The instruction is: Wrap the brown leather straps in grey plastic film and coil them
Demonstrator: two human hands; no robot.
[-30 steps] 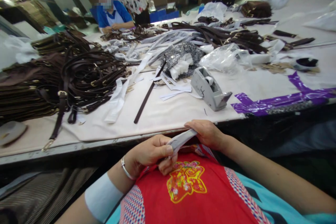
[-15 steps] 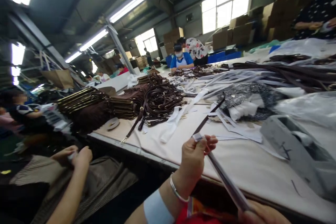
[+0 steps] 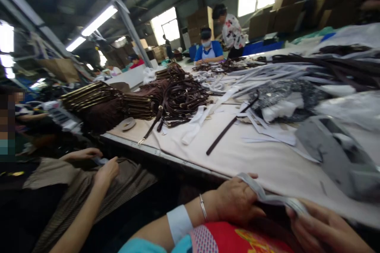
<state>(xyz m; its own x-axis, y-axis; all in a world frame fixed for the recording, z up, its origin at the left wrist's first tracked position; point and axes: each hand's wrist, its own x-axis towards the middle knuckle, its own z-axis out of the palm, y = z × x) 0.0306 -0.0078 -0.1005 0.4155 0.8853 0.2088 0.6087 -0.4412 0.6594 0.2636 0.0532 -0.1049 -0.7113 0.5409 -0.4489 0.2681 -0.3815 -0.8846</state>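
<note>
Holding a pale strip (image 3: 274, 198) low over the near edge of the worktop (image 3: 267, 166), we pinch one end with our left hand (image 3: 237, 201), its grip closed around the strip. The other end reaches the fingers of our right hand (image 3: 323, 227), but blur hides whether that grip is closed. Farther along the worktop lie a dark strap (image 3: 227, 128), a heap of brown belts (image 3: 181, 101) and a grey tape dispenser (image 3: 335, 154). At left, a co-worker's hands (image 3: 105, 170) sit close together over a lap.
</note>
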